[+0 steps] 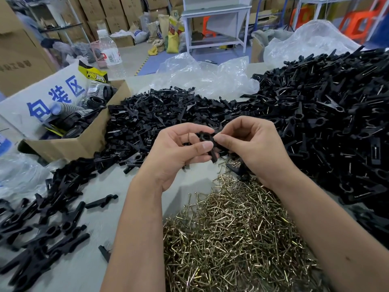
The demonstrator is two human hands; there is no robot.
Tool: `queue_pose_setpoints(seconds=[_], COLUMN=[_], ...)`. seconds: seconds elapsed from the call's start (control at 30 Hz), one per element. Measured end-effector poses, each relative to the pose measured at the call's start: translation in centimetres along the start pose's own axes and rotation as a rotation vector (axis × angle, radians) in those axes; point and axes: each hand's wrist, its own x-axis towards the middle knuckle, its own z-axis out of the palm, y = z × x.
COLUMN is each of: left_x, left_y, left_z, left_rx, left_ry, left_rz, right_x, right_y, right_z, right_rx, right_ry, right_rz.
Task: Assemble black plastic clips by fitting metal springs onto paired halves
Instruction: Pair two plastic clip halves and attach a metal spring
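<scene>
Two hands hold one black clip between them above the worktop.

The left hand (179, 152) and the right hand (250, 144) are close together, fingers curled, and both pinch the same black clip (208, 142) from each side. The clip's lower end sticks down between the hands. Whether a spring is on it yet is too small to tell. Just below the hands, toward the person, lies a big heap of shiny metal springs (231, 232) on the pale worktop (96, 262). Behind the hands is a pile of loose black clip halves (160, 114). To the right of the right hand is a much bigger black pile of clips (328, 114), many with a metal glint. To the left of the left hand more black clips (46, 220) lie scattered, and beyond them stands a cardboard box (84, 140).
</scene>
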Motion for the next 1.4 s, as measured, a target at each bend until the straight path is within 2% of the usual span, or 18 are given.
queue_pose_setpoints(seconds=[0.13,0.17,0.23,0.3,0.37,0.43,0.7,0.77,0.87,1.07,1.17,1.27,1.4], left_x=[0.0,-0.1,-0.1,0.0,0.1,0.2,0.5,0.5,0.4,0.1,0.1,0.1,-0.1], left_y=[0.0,0.0,0.0,0.1,0.1,-0.2,-0.7,-0.7,-0.7,-0.4,-0.4,-0.3,-0.1], left_z=[-0.3,-0.6,-1.2,-2.0,-2.6,-2.8,-2.8,-2.9,-3.1,-3.0,-2.9,-3.0,-2.7], left_rx=[0.008,0.007,-0.027,-0.097,-0.118,-0.061,0.032,0.067,0.126,0.189,0.163,0.171,0.181], left_ry=[0.084,0.131,0.249,0.358,0.439,0.492,0.522,0.517,0.496,0.512,0.517,0.472,0.332], left_rz=[0.023,0.033,0.058,0.097,0.135,0.142,0.122,0.113,0.124,0.203,0.218,0.231,0.265], right_x=[0.0,-0.1,-0.3,-0.5,-0.9,-1.4,-2.8,-2.8,-2.5,-1.3,-0.8,-0.6,-0.2], right_y=[-0.1,-0.2,-0.3,-0.9,-1.6,-2.0,-2.3,-2.3,-2.4,-2.6,-2.6,-2.5,-1.9], right_z=[0.4,0.5,0.5,0.7,1.5,2.7,5.2,5.2,4.7,2.5,1.2,0.5,0.0], right_rx=[0.048,0.001,-0.253,-0.511,-0.654,-0.777,-0.979,-0.919,-0.686,-0.033,0.064,0.283,0.205], right_ry=[0.055,0.067,0.072,-0.083,-0.38,-0.572,-0.73,-0.729,-0.673,-0.318,-0.228,-0.18,-0.08], right_rz=[0.072,0.077,0.026,-0.034,-0.019,-0.023,0.013,0.029,0.021,0.073,0.081,0.166,0.203])
